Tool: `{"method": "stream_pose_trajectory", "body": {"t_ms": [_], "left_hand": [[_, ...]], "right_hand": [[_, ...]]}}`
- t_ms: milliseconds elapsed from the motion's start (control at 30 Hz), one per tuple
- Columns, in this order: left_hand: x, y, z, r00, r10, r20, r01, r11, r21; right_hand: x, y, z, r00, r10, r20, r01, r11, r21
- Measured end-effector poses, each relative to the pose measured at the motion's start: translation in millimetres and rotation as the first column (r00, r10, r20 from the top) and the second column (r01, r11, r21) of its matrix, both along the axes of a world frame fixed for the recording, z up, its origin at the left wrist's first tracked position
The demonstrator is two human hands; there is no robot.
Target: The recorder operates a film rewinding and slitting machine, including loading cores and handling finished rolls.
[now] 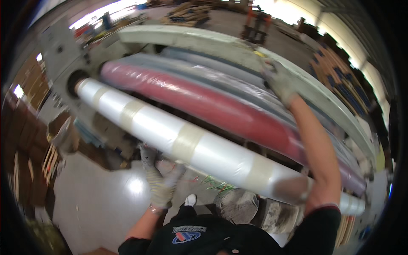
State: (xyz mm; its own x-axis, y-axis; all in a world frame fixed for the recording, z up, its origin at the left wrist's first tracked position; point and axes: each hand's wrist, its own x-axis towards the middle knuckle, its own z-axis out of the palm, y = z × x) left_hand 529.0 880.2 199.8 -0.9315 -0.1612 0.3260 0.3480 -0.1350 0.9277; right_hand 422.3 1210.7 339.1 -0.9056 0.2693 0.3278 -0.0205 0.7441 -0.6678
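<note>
**White roll (223, 157) between your left hand (161, 180) and right hand (278, 80)**

Note the long axis of the white roll: it runs slantwise across your front, from a dark round mount (72, 86) at far left down to near right, where your right forearm (316, 148) crosses it. Your left hand is the nearer. Gloved, it lies just beside the roll's near edge, left of its middle, so that the roll is directly ahead of the fingers and extends away to their right. The thumb stands spread from the fingers, and nothing is seen gripped between them. Your right hand, also gloved, reaches to the far side, by the grey rolls (233, 76) and near the pale rail (182, 33). From there the white roll lies back toward your body, with the red roll (199, 104) between, roughly parallel to it. Blur prevents you from telling whether the right fingers are closed on anything, or whether the left ones touch the white roll.
</note>
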Motion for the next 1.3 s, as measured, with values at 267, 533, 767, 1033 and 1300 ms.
{"method": "stream_pose_trajectory", "body": {"t_ms": [267,533,767,1033,1300], "left_hand": [[-55.5,27.4,38.3,0.468,-0.528,-0.709,-0.595,0.405,-0.694],[-102.3,-2.4,95.0,0.693,-0.719,-0.051,-0.028,0.044,-0.999],[-385.0,-357.6,39.9,0.841,-0.095,-0.532,-0.539,-0.223,-0.813],[-176.8,-82.5,38.0,0.318,-0.659,-0.682,-0.684,0.338,-0.646],[181.1,202.7,-6.8,-0.036,-0.956,-0.292,0.203,0.280,-0.939]], "right_hand": [[225.6,-101.3,-43.2,0.921,0.277,0.274,-0.389,0.591,0.707],[164.4,-70.9,-22.9,0.598,0.283,0.750,-0.417,0.909,-0.010],[147.6,-51.0,-31.3,0.505,0.533,0.679,-0.374,0.844,-0.384],[150.4,-74.2,-42.8,0.848,0.332,0.413,-0.450,0.862,0.232],[398.0,67.3,-27.4,0.871,-0.357,0.338,0.185,0.875,0.448]]}}
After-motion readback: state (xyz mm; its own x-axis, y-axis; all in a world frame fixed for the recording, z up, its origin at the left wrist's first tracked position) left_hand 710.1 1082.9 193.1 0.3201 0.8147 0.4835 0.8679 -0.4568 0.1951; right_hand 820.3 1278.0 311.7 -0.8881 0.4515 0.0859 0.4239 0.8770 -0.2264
